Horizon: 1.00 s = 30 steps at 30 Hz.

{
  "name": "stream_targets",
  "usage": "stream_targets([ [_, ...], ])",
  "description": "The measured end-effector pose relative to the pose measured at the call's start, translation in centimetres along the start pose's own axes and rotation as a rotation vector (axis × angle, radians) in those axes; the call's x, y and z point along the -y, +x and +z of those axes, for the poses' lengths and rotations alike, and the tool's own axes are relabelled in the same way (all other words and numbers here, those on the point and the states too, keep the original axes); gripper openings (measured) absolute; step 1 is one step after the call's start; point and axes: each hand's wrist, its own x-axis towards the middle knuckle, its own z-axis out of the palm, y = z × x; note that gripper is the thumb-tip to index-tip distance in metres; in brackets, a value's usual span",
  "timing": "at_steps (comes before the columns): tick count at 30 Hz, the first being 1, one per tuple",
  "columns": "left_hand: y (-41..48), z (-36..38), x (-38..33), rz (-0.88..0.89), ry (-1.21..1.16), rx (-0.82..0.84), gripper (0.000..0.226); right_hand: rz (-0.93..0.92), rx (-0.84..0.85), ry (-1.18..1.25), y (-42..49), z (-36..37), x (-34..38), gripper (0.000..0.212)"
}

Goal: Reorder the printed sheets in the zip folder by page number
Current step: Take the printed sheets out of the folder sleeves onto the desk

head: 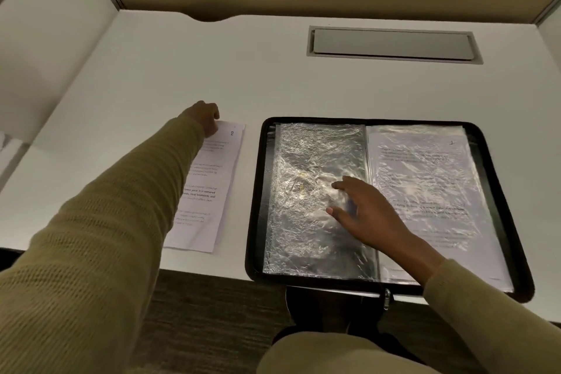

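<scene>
A black zip folder (256, 197) lies open at the desk's front edge. Its left page is an empty crinkled clear sleeve (303, 222); its right sleeve holds a printed sheet (425, 179) marked 1. My right hand (361, 212) rests flat with fingers spread on the empty left sleeve. Left of the folder, a small stack of printed sheets (212, 188) lies on the desk, the top one marked 2. My left hand (205, 117) is at the stack's far edge, fingers curled onto the top sheet's corner; whether it grips the paper is unclear.
The white desk (182, 70) has a grey cable hatch (391, 44) at the back right. Beige partition walls enclose the back and sides. More paper (4, 146) shows at the far left edge. My knees and the carpet lie below the front edge.
</scene>
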Motion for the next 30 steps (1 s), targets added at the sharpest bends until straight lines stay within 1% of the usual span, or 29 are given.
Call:
stream_targets([
  [3,0.0,-0.2,-1.2,0.01,-0.04,-0.03,0.036,0.043,-0.044,-0.002,-0.5,-0.9,-1.6,0.054],
  [6,-0.3,-0.5,-4.1,0.071,-0.106,-0.04,0.04,0.1,-0.098,-0.022,-1.2,-1.6,-3.9,0.055],
  [11,-1.7,0.0,-11.2,0.258,-0.218,-0.031,0.041,0.273,-0.248,-0.074,-2.6,-2.7,-7.2,0.061],
  [14,-3.1,0.4,-16.4,0.37,-0.261,-0.025,0.04,0.398,-0.303,-0.109,-3.8,-3.7,-8.7,0.068],
  [18,-5.5,1.7,-23.2,0.534,-0.306,-0.007,0.036,0.556,-0.316,-0.111,-5.3,-5.3,-10.9,0.076],
  [22,-7.4,3.4,-29.0,0.622,-0.303,0.074,0.039,0.66,-0.264,-0.088,-6.1,-6.9,-13.2,0.082],
  [25,-7.9,4.4,-31.8,0.645,-0.257,0.115,0.045,0.658,-0.333,-0.065,-6.1,-8.2,-13.8,0.075],
  [30,-7.6,5.3,-34.4,0.625,-0.218,0.126,0.049,0.642,-0.427,0.013,-5.6,-10.1,-15.1,0.054],
])
